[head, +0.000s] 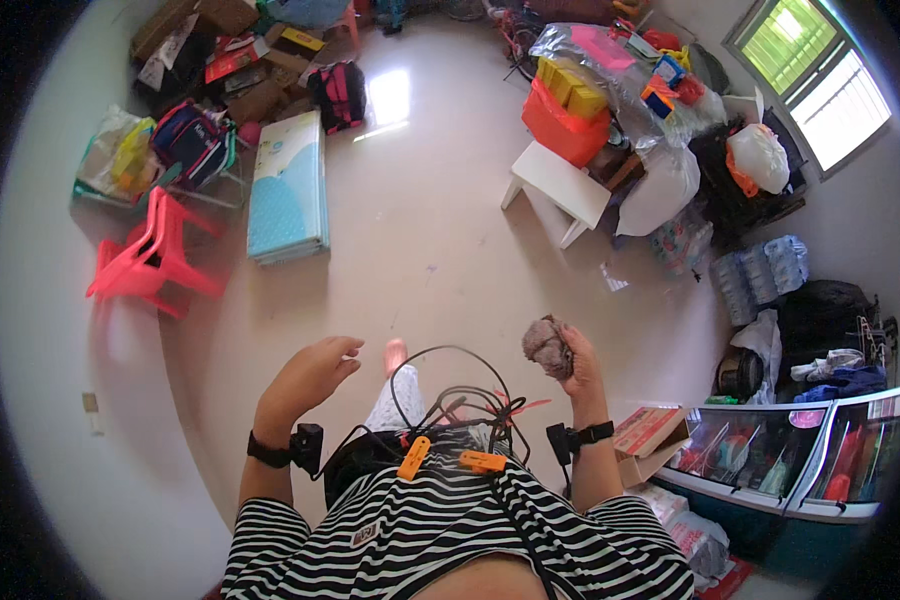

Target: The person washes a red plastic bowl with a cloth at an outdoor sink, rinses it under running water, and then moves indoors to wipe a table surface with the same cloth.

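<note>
My right hand (581,362) grips a bunched grey-brown cloth (547,346) and holds it out over the tiled floor (435,225). On the other side, my left hand (322,370) is raised with its fingers loosely bent and apart, holding nothing. Each wrist wears a black strap with a small black device. Black cables (487,409) hang looped at my waist, between the hands, beside two orange tags. Below them one foot shows on the floor; the other is largely hidden by the cables.
A folded blue-and-white mat (289,195) lies ahead left, near a red plastic chair (157,259). A white stool (559,184) stands ahead right beside bags and plastic-covered goods. At right are a glass-fronted cabinet (757,450) and an opened cardboard box (649,439).
</note>
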Demonstrator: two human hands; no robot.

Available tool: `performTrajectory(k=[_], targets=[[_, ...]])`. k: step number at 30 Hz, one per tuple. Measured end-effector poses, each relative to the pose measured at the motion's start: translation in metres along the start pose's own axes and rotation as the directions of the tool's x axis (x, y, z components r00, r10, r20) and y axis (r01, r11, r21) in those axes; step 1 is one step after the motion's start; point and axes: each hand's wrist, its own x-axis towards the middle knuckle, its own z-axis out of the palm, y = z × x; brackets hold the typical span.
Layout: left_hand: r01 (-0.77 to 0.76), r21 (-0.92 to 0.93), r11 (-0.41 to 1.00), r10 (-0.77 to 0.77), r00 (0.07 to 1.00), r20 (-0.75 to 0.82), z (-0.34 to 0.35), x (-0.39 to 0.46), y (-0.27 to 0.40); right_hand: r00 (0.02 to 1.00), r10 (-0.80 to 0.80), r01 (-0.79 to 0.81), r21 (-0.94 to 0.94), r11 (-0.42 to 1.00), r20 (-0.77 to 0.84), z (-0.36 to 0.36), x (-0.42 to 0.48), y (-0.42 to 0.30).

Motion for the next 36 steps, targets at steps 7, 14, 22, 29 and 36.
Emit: performTrajectory(k=[7,14,22,29,36], targets=[[-0.053,-0.094,0.994,0.042,0.993,-0.109,-0.086,0.14,-0.04,0.999,-0.013,0.016,0.053,0.998,-0.044,0.06,0.135,-0.027],[-0.131,-0.057,0.99,0.126,0.989,-0.082,-0.16,0.278,-0.086,0.993,-0.029,0.044,0.134,0.99,-0.116,0.082,0.239,-0.076],[-0.237,-0.001,0.971,0.237,0.968,0.083,-0.193,0.443,-0.083,0.945,-0.058,0.109,0.144,0.983,-0.321,0.094,0.34,-0.133],[-0.246,0.065,0.967,0.236,0.962,0.14,-0.216,0.611,-0.051,0.94,-0.154,0.208,0.154,0.966,-0.303,0.062,0.469,-0.226],[-0.238,0.056,0.97,0.227,0.96,0.162,-0.253,0.747,-0.012,0.951,-0.143,0.178,0.109,0.978,-0.273,0.095,0.591,-0.31]])
